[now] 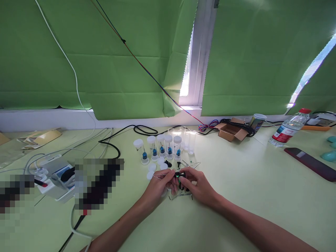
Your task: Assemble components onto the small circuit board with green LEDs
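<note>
A small black part with a bit of green on it is pinched between my two hands at the middle of the table. My left hand is closed on its left end, and a thin bent metal wire sticks out leftward from those fingers. At its right end my right hand grips with thumb and fingertips. Just beyond stand several clear tubes with white caps and blue pieces inside. Loose white caps, black pieces and thin metal rods lie around the fingers, partly hidden by them.
Empty clear tubes stand behind. Farther right are an open cardboard box, a can, a water bottle and a dark phone-like slab. Cables and a white power strip lie on the left, beside pixelated patches.
</note>
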Action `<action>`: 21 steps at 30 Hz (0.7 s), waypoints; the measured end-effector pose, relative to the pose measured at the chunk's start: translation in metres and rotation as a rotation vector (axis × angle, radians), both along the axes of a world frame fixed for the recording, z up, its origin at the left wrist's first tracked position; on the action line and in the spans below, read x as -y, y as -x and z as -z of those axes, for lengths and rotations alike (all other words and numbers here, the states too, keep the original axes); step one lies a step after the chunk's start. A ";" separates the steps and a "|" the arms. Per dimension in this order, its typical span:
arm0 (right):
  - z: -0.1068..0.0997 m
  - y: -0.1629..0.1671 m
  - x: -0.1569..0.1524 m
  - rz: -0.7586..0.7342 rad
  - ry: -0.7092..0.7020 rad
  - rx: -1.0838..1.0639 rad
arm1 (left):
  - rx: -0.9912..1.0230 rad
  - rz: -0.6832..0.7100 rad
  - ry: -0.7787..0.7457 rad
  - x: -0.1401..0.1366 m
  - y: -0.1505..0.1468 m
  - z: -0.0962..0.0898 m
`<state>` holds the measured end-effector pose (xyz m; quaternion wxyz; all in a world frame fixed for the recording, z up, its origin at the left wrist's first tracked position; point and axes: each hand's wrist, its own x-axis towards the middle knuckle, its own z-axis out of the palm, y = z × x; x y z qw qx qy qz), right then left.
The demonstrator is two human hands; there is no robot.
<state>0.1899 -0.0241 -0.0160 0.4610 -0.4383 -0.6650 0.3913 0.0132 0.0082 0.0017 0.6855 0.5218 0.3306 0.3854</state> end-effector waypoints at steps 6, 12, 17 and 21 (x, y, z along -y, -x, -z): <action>0.001 -0.001 -0.001 0.002 -0.016 0.015 | -0.016 0.000 -0.019 0.000 0.000 -0.001; 0.000 0.000 -0.001 -0.004 -0.014 0.009 | -0.004 0.011 -0.020 0.000 0.000 0.000; 0.000 0.000 -0.001 0.005 -0.020 0.010 | 0.000 0.000 -0.012 0.000 0.000 -0.001; -0.001 0.000 -0.001 0.003 -0.017 0.013 | -0.013 0.004 -0.013 0.000 0.000 -0.002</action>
